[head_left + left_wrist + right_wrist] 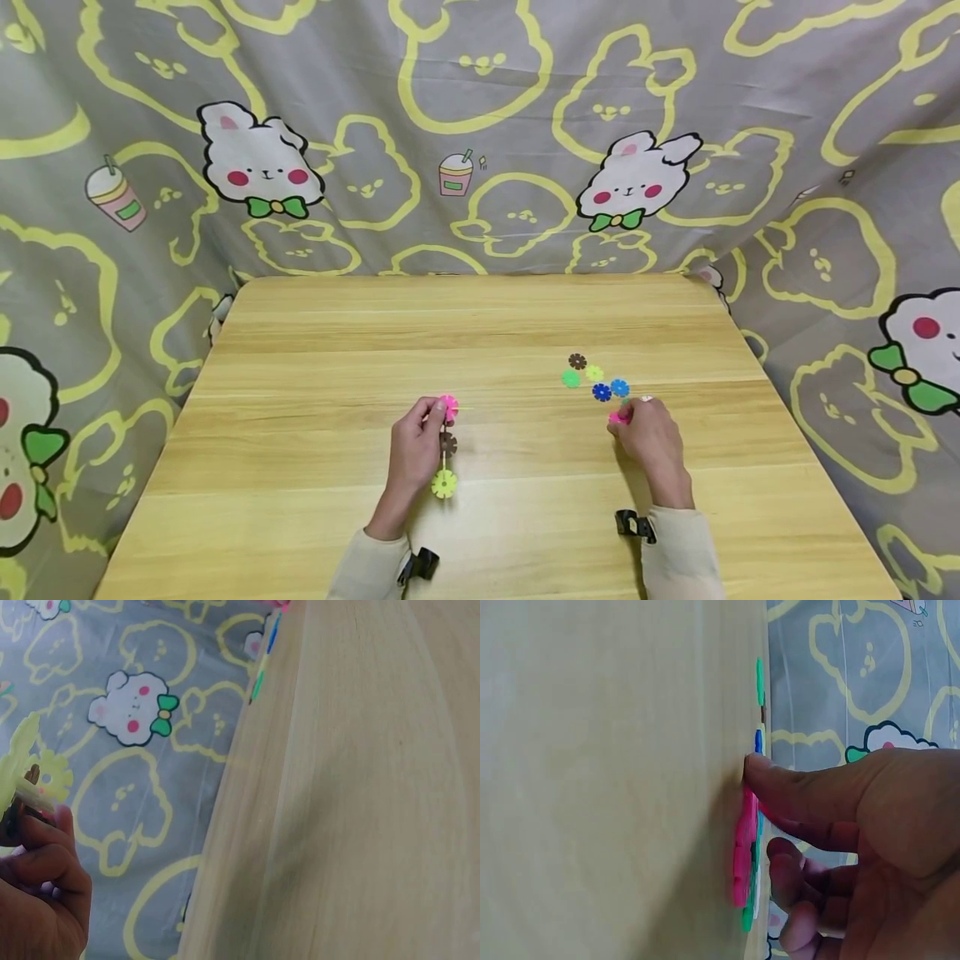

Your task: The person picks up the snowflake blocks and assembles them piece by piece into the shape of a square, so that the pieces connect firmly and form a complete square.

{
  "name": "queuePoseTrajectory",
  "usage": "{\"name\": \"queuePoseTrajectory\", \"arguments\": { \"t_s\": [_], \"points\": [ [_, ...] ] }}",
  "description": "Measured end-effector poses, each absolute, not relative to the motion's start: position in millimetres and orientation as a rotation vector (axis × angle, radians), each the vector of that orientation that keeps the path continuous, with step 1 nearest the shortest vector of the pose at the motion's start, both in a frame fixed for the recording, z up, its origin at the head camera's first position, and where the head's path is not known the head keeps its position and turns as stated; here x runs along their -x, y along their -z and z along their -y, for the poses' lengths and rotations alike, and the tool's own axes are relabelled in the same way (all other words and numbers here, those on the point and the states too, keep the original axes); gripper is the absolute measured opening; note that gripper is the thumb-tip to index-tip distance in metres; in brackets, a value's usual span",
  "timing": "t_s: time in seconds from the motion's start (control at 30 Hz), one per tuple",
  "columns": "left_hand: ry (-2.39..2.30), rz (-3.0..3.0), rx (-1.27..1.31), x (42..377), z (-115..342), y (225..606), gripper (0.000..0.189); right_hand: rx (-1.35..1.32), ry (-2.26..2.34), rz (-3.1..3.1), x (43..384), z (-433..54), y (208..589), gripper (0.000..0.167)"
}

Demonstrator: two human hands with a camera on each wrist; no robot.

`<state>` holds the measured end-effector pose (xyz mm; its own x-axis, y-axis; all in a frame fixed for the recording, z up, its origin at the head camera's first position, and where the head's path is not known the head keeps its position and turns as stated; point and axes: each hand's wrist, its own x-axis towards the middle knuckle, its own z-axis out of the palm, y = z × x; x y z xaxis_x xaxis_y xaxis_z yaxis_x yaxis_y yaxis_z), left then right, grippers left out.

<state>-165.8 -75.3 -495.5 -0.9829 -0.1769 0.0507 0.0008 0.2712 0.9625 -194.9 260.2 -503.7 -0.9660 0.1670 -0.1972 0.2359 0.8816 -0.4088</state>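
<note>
My left hand [415, 446] pinches a joined string of notched plastic snowflake discs over the table. Its pink disc [450, 407] is at the thumb, a brown disc [449, 443] comes below, and a yellow disc [444, 484] hangs at the lower end. Other yellow pieces [54, 774] of it stand edge-on above the fingers in the left wrist view. Low over the tabletop, my right hand [654, 442] has thumb and forefinger on a loose pink disc [742, 855]. A green disc [747, 918] lies right behind that one, partly hidden by the hand.
Beyond the right hand lie loose discs: brown [577, 362], yellow [595, 373], green [571, 379], dark blue [602, 392] and light blue [620, 387]. The wooden table [315, 358] meets a patterned grey curtain [375, 167] at the back and sides. Black straps [636, 527] circle both sleeves.
</note>
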Motion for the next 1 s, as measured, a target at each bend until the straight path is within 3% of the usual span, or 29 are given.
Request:
{"name": "queuePoseTrajectory", "arguments": {
  "t_s": [0.33, 0.53, 0.73, 1.0],
  "points": [
    [1.819, 2.382, -0.167, 166, 74, 497, 0.027, -0.386, 0.665, -2.810, 195, -263, 499, 0.034],
    [1.853, 2.370, -0.170, 166, 74, 496, 0.027, -0.318, 0.640, -2.858, 195, -259, 498, 0.022],
    [1.928, 2.366, -0.211, 167, 73, 496, 0.027, -0.220, 0.683, -2.838, 196, -246, 498, 0.023],
    [1.978, 2.372, -0.221, 161, 69, 467, 0.023, -0.057, 1.084, -2.782, 201, -206, 496, 0.019]
  ]
}}
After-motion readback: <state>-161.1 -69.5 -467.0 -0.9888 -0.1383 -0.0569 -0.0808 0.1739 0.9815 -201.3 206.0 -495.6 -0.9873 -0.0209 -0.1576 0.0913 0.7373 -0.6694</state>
